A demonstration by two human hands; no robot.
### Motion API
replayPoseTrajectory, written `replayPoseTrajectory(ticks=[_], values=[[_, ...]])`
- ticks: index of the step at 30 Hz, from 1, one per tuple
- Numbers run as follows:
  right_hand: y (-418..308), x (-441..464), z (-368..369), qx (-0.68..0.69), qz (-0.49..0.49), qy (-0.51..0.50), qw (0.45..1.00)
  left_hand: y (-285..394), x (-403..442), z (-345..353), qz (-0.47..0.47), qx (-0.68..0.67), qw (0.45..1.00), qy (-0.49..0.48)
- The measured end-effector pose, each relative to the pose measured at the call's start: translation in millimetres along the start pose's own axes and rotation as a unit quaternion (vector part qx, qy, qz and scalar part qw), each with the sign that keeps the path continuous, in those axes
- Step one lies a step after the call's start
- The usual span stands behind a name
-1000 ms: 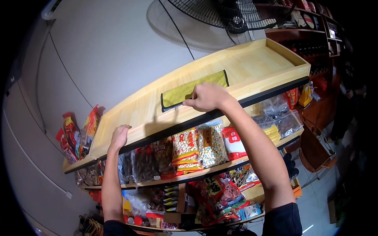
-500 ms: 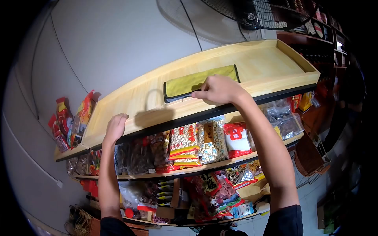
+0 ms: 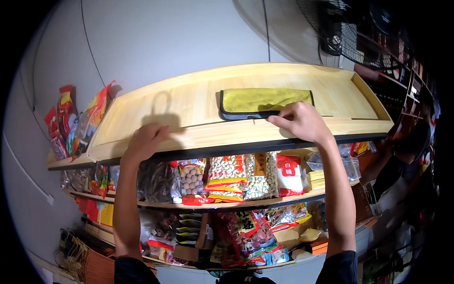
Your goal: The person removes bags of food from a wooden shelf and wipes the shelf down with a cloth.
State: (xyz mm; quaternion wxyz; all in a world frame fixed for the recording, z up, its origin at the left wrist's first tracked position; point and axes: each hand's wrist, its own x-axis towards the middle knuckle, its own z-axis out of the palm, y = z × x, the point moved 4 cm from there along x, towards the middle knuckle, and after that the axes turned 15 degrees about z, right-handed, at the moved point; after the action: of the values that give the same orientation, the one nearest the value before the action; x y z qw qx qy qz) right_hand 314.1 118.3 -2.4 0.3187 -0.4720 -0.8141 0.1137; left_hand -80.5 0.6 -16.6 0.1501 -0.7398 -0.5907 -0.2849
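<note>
My left hand [image 3: 145, 141] is closed over the front board [image 3: 222, 132] of a pale wooden shelf tray, left of its middle. Farther right, my right hand [image 3: 303, 124] is closed at the same board, its thumb pointing left along the top. A folded yellow-green cloth [image 3: 265, 99] with dark edging lies in the tray just behind my right hand, apart from the thumb. The undersides of both hands' fingers are partly hidden. A small dark upright mark shows on the board between the hands.
Bagged dry goods, including a white bag with a red label [image 3: 289, 175], fill the shelf below. More packets [image 3: 250, 232] lie lower down. Red snack bags [image 3: 66, 118] stand at the left end. A black fan [image 3: 336, 40] is at upper right.
The view has shifted, so the cloth and tray appear farther right and slightly lower. My left hand's fingers now point more to the right. The right hand stays closed near the cloth.
</note>
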Motion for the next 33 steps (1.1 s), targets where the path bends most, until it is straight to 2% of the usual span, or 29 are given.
replayPoseTrajectory(ticks=[2,4,6,7,9,12,13,14,16,20,24,26,31,33], values=[[-4.3,-1.2,-0.9,0.000,0.005,-0.013,1.000,12.6,2.9,-3.5,0.002,-0.050,0.995,-0.088],[-4.1,-0.2,-0.5,-0.001,0.039,-0.034,0.999,2.7,2.3,4.5,0.000,-0.054,0.995,-0.086],[-4.0,1.4,0.0,-0.003,0.037,-0.035,0.999,-0.2,4.8,7.8,0.046,-0.095,0.994,-0.008],[-3.2,2.1,0.7,-0.010,0.049,-0.047,0.998,-0.7,5.3,6.7,0.049,-0.102,0.994,-0.006],[-4.0,3.1,1.6,-0.015,0.063,-0.053,0.997,-1.3,8.2,3.9,0.028,-0.102,0.993,-0.060],[-3.5,2.9,3.5,-0.026,0.063,-0.032,0.997,-5.0,10.8,6.4,0.067,-0.129,0.987,-0.065],[-5.5,1.6,2.9,-0.042,0.070,-0.025,0.996,-4.5,10.6,5.9,0.018,-0.147,0.984,-0.103],[-4.3,0.7,4.8,-0.054,0.074,-0.027,0.995,-4.0,10.9,6.3,0.019,-0.159,0.982,-0.101],[-0.7,2.6,5.5,-0.035,0.049,0.013,0.998,-6.2,11.6,6.9,0.004,-0.141,0.982,-0.123],[-3.4,0.6,6.4,-0.039,0.053,0.015,0.998,1.4,14.8,-2.2,0.024,-0.056,0.985,-0.164],[-7.0,-0.9,6.4,-0.035,0.053,0.016,0.998,4.0,12.5,-7.8,0.031,-0.069,0.987,-0.139],[-10.1,-2.0,5.6,-0.039,0.044,0.027,0.998,4.3,12.4,-8.8,-0.025,-0.113,0.975,-0.190],[-5.7,-0.8,9.2,-0.036,0.042,0.013,0.998,-2.2,18.3,-8.2,0.000,-0.128,0.962,-0.241],[-9.4,-3.1,9.3,-0.039,0.018,0.042,0.998,-5.2,16.3,-5.3,0.003,-0.127,0.958,-0.256]])
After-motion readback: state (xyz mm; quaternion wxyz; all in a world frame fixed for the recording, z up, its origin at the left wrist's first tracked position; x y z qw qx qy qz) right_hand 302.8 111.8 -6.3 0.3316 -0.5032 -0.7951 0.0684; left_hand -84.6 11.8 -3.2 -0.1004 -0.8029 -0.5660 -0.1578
